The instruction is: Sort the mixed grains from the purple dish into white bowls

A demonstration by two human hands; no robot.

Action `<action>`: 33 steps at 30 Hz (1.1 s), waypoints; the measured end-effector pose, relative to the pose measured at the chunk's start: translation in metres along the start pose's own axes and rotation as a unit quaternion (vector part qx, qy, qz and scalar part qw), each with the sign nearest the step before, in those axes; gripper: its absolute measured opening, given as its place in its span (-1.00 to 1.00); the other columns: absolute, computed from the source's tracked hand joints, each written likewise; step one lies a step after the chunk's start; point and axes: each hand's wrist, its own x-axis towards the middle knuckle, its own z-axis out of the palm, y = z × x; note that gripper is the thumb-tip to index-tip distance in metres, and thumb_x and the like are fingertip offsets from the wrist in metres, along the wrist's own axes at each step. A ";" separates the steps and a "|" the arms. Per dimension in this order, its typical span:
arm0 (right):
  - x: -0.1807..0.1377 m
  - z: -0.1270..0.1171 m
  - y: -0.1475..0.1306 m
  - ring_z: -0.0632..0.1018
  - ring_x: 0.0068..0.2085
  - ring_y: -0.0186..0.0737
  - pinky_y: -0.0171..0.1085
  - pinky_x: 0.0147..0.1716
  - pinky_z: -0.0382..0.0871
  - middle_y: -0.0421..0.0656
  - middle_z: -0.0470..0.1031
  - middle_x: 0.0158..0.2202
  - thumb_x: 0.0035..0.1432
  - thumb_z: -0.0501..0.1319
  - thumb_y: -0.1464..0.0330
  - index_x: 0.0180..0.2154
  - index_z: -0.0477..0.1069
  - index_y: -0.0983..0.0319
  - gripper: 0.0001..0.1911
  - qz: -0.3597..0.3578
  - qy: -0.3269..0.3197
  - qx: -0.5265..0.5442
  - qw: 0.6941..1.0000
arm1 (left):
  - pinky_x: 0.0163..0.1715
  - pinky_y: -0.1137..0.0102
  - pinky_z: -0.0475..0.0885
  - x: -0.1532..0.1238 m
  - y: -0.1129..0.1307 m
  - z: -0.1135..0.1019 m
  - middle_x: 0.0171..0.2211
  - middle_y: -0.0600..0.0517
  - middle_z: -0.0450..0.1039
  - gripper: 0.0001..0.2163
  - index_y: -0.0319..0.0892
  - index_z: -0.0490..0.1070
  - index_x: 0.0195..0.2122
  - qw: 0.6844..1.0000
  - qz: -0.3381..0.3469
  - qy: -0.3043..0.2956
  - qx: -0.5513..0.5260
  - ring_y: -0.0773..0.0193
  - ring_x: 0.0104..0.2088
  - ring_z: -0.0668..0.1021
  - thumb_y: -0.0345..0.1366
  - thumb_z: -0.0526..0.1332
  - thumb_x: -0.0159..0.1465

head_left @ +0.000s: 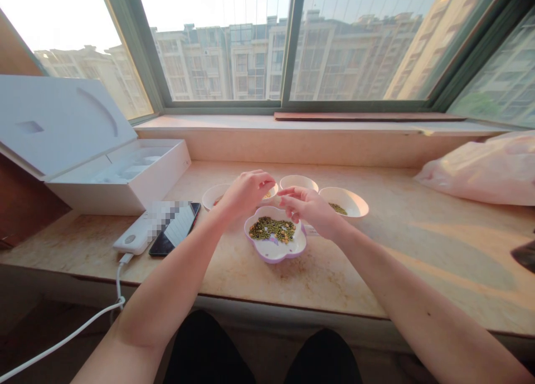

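A white flower-shaped dish with a lilac rim [273, 257] holds green beans [271, 227] and some yellow-orange kernels. My left hand [249, 190] is over a small white bowl [275, 191] with pale yellow pieces in it; its fingers are bent down and pressed together, and whatever they hold is hidden. Just above the dish's back right edge, my right hand [309, 207] has its fingers curled toward the thumb in a pinch, with the contents too small to make out. To its right, another white bowl [355, 204] contains green beans [337, 208].
Behind my right hand stands a white bowl [298, 180]; one with reddish contents [211, 193] is partly behind my left arm. A black phone [175, 233], a white power bank [136, 231] with a cable and an open white box [154, 178] lie left. A plastic bag [480, 166] rests right.
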 end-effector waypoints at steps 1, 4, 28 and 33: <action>-0.002 0.002 0.001 0.57 -0.36 -0.21 -0.25 -0.40 0.40 -0.10 0.64 -0.27 0.27 0.30 0.26 -0.16 0.57 0.19 -0.83 -0.028 -0.018 -0.089 0.995 | -0.11 0.36 0.49 0.002 -0.005 -0.008 -0.22 -0.05 0.69 -0.76 -0.19 0.66 -0.24 1.000 -0.016 -0.008 0.007 0.24 -0.24 0.63 -0.32 0.17 0.43; -0.008 0.011 0.001 0.66 -0.17 -0.07 -0.16 -0.18 0.49 -0.07 0.70 -0.19 0.32 0.24 0.32 -0.16 0.63 0.18 -0.82 -0.109 -0.071 -0.320 0.939 | -0.25 0.40 0.48 0.006 -0.022 -0.031 -0.30 -0.03 0.67 -0.74 -0.21 0.67 -0.21 0.993 -0.112 -0.021 0.016 0.25 -0.34 0.61 -0.35 0.15 0.38; 0.006 0.031 0.020 0.65 -0.01 -0.04 -0.19 -0.03 0.45 -0.08 0.69 0.00 0.37 0.22 0.46 -0.14 0.65 0.21 -0.79 -0.155 -0.134 -0.445 0.872 | -0.16 0.31 0.52 0.004 -0.032 -0.049 -0.11 -0.17 0.67 -0.71 -0.13 0.65 -0.09 0.872 -0.349 -0.197 0.281 0.02 -0.10 0.67 -0.16 0.20 0.32; 0.007 0.031 0.021 0.66 -0.01 -0.04 -0.21 -0.04 0.45 -0.11 0.71 -0.04 0.32 0.23 0.50 -0.15 0.67 0.18 -0.77 -0.162 -0.122 -0.458 0.866 | -0.04 0.23 0.54 0.003 -0.023 -0.041 0.00 -0.18 0.66 -0.71 -0.08 0.68 -0.07 0.885 -0.339 -0.161 0.275 -0.06 0.01 0.66 -0.19 0.17 0.35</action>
